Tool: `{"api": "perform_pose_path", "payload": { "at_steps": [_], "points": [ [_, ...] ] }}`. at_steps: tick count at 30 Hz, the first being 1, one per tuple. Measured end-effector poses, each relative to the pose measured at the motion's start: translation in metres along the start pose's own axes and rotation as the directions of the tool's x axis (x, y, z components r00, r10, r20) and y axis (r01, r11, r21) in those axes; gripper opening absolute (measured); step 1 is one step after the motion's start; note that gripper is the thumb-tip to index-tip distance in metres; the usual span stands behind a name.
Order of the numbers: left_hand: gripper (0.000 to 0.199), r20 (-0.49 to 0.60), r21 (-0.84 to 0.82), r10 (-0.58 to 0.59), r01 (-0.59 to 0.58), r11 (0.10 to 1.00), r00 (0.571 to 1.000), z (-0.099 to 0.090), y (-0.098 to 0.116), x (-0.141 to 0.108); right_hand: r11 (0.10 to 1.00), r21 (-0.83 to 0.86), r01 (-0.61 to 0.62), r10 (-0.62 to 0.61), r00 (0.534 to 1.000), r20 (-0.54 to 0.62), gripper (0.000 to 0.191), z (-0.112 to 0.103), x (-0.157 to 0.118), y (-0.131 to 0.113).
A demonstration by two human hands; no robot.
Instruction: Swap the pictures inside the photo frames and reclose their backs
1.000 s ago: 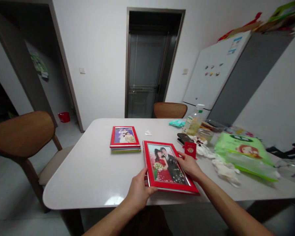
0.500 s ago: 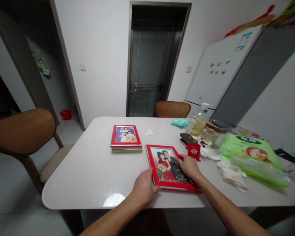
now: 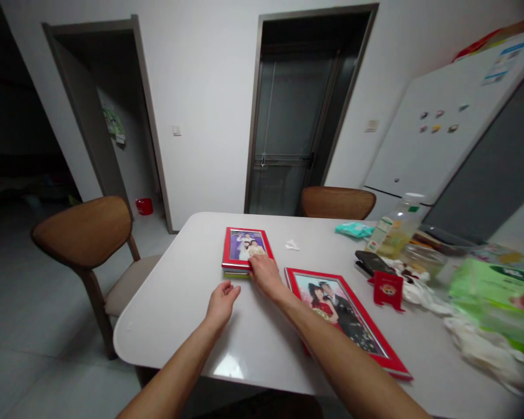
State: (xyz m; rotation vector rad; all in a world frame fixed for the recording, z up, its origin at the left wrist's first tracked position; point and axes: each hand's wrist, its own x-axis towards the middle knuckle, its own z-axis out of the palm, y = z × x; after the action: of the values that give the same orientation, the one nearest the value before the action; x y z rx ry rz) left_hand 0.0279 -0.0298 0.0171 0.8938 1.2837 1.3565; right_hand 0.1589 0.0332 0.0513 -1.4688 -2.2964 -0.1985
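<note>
A smaller red photo frame [image 3: 247,263] lies on a low stack near the middle of the white table [image 3: 174,314]. My right hand [image 3: 264,274] is at its front right corner, fingers bent over the edge. Just in front of the stack, my left hand [image 3: 222,302] is held apart from it, thumb and fingers spread with nothing between them. A larger red photo frame [image 3: 332,276] lies flat to the right, partly hidden under my right forearm.
Right of the frames are a red card holder [image 3: 388,290], a black phone [image 3: 374,263], a bottle [image 3: 395,230], crumpled tissues [image 3: 484,352] and a green tissue pack [image 3: 484,291]. Wooden chairs stand at left [image 3: 87,230] and behind the table [image 3: 338,202].
Both hands have left the larger frame and moved left to the smaller one. The right hand now touches the smaller frame. The view has turned left.
</note>
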Motion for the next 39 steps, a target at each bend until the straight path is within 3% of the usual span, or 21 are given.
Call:
{"api": "perform_pose_path", "payload": {
  "at_steps": [5,10,13,16,18,19,21,23,24,27,30,33,36,39],
  "points": [
    [0.033,0.005,-0.222,-0.024,0.025,0.975,1.000,-0.001,0.005,-0.010,0.995,0.029,0.099,-0.099,0.995,0.015,0.015,-0.015,-0.024,-0.019],
    [0.031,-0.070,-0.367,0.122,-0.139,0.920,0.990,0.010,0.018,-0.033,0.939,0.323,0.120,-0.116,0.993,-0.033,0.025,-0.033,-0.067,-0.043],
    [0.032,-0.096,-0.351,0.182,-0.205,0.914,0.979,0.009,0.030,-0.054,0.805,0.594,0.010,0.001,1.000,-0.018,0.039,-0.048,-0.075,-0.046],
    [0.029,-0.054,-0.111,0.314,-0.319,0.941,0.948,-0.003,0.044,-0.081,0.504,0.842,-0.193,0.223,0.971,0.090,0.051,-0.067,-0.075,-0.048],
    [0.031,0.092,0.168,0.466,-0.475,0.864,0.880,-0.013,0.052,-0.101,0.221,0.939,-0.263,0.322,0.928,0.185,0.053,-0.079,-0.078,-0.052],
    [0.034,0.204,0.284,0.540,-0.577,0.766,0.817,-0.018,0.054,-0.111,0.085,0.960,-0.266,0.335,0.915,0.224,0.053,-0.083,-0.081,-0.054],
    [0.040,0.437,0.413,0.629,-0.765,0.494,0.642,-0.027,0.053,-0.127,-0.123,0.959,-0.256,0.305,0.910,0.282,0.051,-0.088,-0.089,-0.060],
    [0.046,0.611,0.463,0.628,-0.861,0.211,0.482,-0.032,0.046,-0.139,-0.250,0.928,-0.276,0.269,0.901,0.340,0.046,-0.087,-0.100,-0.065],
    [0.046,0.665,0.477,0.608,-0.873,0.101,0.434,-0.034,0.041,-0.143,-0.293,0.908,-0.299,0.256,0.891,0.375,0.043,-0.084,-0.105,-0.066],
    [0.042,0.744,0.509,0.546,-0.856,-0.088,0.386,-0.036,0.022,-0.148,-0.363,0.863,-0.351,0.231,0.863,0.449,0.038,-0.069,-0.118,-0.065],
    [0.036,0.780,0.515,0.502,-0.838,-0.178,0.373,-0.035,0.006,-0.146,-0.327,0.866,-0.379,0.214,0.863,0.458,0.037,-0.054,-0.123,-0.059],
    [0.036,0.806,0.518,0.445,-0.829,-0.211,0.391,-0.032,-0.006,-0.143,-0.144,0.899,-0.415,0.233,0.868,0.438,0.040,-0.043,-0.123,-0.049],
    [0.037,0.818,0.526,0.385,-0.827,-0.197,0.428,-0.026,-0.014,-0.140,0.267,0.847,-0.461,0.322,0.870,0.372,0.044,-0.036,-0.120,-0.037],
    [0.036,0.820,0.535,0.349,-0.824,-0.186,0.454,-0.018,-0.019,-0.138,0.668,0.598,-0.443,0.364,0.895,0.258,0.045,-0.031,-0.117,-0.026]
  ]
}}
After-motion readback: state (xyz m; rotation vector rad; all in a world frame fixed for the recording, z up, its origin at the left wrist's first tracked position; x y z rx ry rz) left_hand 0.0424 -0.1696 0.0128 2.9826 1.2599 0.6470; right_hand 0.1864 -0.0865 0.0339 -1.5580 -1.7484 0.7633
